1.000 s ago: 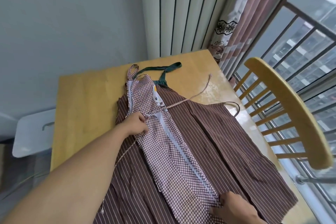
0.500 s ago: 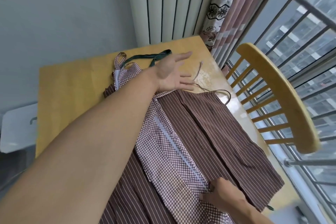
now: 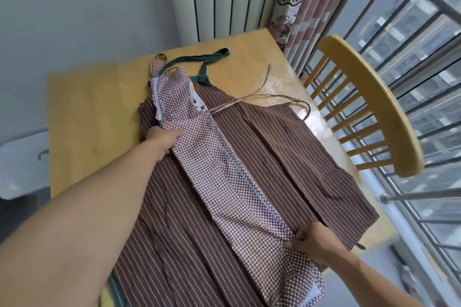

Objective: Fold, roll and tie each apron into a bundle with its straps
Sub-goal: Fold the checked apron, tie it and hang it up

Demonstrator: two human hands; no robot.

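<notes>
The left hand [image 3: 164,138] and right hand [image 3: 310,239] each pinch the folded checked apron [image 3: 224,169]. Uneven pulling could skew its fold, or drag the striped apron [image 3: 299,157] beneath.

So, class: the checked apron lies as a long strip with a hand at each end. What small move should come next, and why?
Probably start rolling the checked apron from its near end. It is already folded into a narrow strip on the striped apron, the right hand pinches that end, the left hand holds the far part, and the strap lies loose.
</notes>
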